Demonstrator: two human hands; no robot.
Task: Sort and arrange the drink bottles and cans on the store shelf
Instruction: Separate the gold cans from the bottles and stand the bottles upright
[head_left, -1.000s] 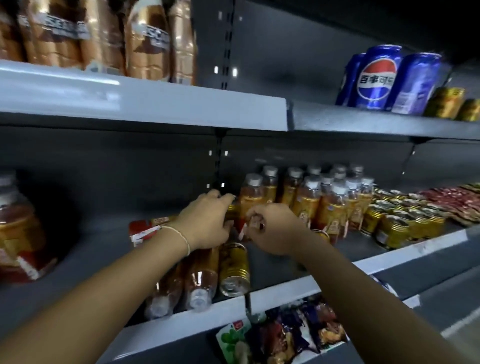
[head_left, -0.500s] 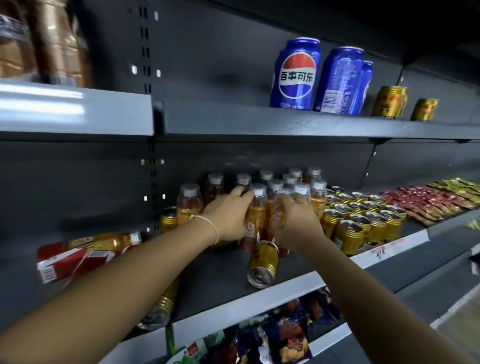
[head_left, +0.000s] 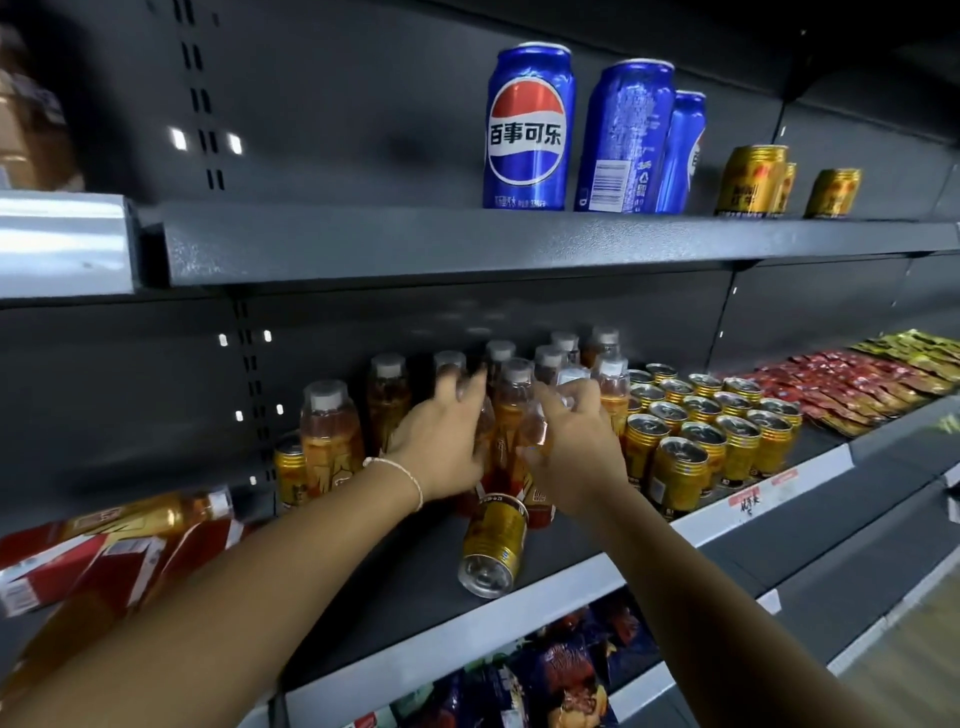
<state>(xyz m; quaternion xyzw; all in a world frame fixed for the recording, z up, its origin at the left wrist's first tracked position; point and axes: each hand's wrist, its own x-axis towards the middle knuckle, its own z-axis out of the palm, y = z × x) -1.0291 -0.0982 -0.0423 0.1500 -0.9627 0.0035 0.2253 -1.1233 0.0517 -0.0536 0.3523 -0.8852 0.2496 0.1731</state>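
On the middle shelf (head_left: 597, 571) stands a cluster of orange drink bottles (head_left: 514, 410) with white caps. My left hand (head_left: 441, 447) curls round one bottle on the cluster's left side. My right hand (head_left: 571, 441) grips another bottle, its fingers up near the cap. Both gripped bottles are blurred. A gold can (head_left: 491, 545) lies on its side just in front of my hands. To the right, several gold cans (head_left: 701, 431) stand upright in rows. Further left, an orange bottle (head_left: 330, 436) stands with a gold can (head_left: 288, 473) beside it.
Three blue Pepsi cans (head_left: 530, 130) and a few gold cans (head_left: 753, 179) stand on the upper shelf. An orange bottle (head_left: 156, 514) lies among red cartons (head_left: 78, 561) at far left. Red sachets (head_left: 857, 384) lie at far right, snack bags (head_left: 561, 675) on the shelf below.
The view has swung right along the shelf. Both hands have moved right and back, from the lying cans and bottles into the standing bottle cluster.
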